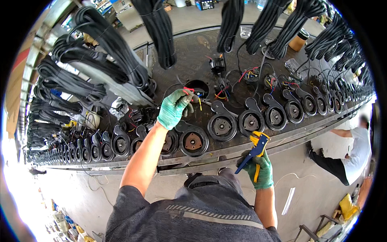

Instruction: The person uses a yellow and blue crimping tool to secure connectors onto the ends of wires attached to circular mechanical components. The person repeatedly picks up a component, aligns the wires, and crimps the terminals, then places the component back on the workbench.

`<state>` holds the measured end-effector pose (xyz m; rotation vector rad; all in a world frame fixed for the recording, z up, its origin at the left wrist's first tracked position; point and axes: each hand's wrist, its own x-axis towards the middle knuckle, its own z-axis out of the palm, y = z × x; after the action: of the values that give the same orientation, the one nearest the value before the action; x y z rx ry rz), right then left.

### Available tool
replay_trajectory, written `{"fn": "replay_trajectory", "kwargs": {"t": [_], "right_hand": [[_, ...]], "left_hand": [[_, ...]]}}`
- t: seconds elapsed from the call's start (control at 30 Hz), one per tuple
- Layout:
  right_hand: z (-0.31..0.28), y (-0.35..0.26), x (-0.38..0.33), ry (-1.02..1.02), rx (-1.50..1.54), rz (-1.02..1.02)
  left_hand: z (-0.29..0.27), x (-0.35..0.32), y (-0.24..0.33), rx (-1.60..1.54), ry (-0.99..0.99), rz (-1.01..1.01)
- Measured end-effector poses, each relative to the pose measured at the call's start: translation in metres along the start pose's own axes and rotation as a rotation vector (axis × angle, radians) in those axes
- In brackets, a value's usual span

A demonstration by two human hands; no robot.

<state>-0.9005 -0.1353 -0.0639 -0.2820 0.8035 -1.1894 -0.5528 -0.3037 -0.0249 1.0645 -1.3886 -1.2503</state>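
Note:
My left hand, in a green glove, reaches over the dark round worktable and pinches red and yellow wires beside a round hole in the tabletop. My right hand, also gloved in green, holds a blue and yellow wire stripper just off the table's near edge. Black round motor housings lie in a row along that edge, between the two hands.
Bundles of black cable hang above the table at the back and left. Small wired parts and a brown jar sit further back. A person in a white shirt crouches on the floor at the right.

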Motion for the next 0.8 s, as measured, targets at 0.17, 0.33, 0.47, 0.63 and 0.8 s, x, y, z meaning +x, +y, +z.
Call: {"fn": "replay_trajectory", "kwargs": {"t": [0.17,0.33,0.47,0.63,0.8], "right_hand": [[0.059,0.01,-0.013,-0.159,-0.05,0.11],[0.104,0.028,-0.017,-0.279,-0.271,0.15],[0.111,0.05,-0.005,-0.31,-0.388,0.105],[0.125,0.046,-0.015,-0.288,-0.352,0.265],[0.118,0.06,-0.012,-0.296,-0.401,0.173]], "left_hand": [[0.0,-0.056,0.013,-0.051,0.074,0.139],[0.003,-0.105,0.007,0.311,0.037,0.179],[0.005,-0.119,0.013,0.528,-0.029,0.238],[0.008,-0.128,0.013,0.663,-0.047,0.243],[0.01,-0.133,0.005,0.756,-0.019,0.324]]}}
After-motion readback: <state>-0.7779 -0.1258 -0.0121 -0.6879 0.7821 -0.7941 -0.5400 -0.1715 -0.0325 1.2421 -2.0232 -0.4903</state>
